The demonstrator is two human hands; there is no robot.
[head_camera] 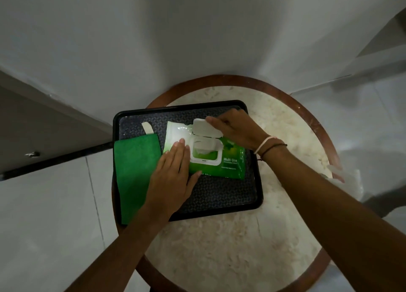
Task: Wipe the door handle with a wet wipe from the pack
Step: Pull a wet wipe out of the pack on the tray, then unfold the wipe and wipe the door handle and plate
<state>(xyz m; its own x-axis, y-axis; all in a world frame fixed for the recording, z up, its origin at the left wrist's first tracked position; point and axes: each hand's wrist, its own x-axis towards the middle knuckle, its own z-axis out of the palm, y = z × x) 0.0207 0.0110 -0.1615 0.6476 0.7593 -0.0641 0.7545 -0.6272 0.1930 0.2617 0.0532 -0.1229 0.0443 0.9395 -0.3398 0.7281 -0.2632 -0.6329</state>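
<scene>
A green wet wipe pack (pixel 228 162) lies on a black tray (pixel 219 195). Its white flip lid (pixel 206 130) stands open, and a white wipe (pixel 203 150) shows in the opening. My left hand (pixel 173 177) lies flat, fingers together, pressing the pack's left side. My right hand (pixel 235 130) reaches over the pack's far edge, fingertips holding the raised lid. No door handle is in view.
A folded green cloth (pixel 135 175) with a white loop lies on the tray's left part. The tray sits on a round stone-topped table (pixel 219 247) with a brown wooden rim, against a white wall. White crumpled material (pixel 347 175) lies at the table's right edge.
</scene>
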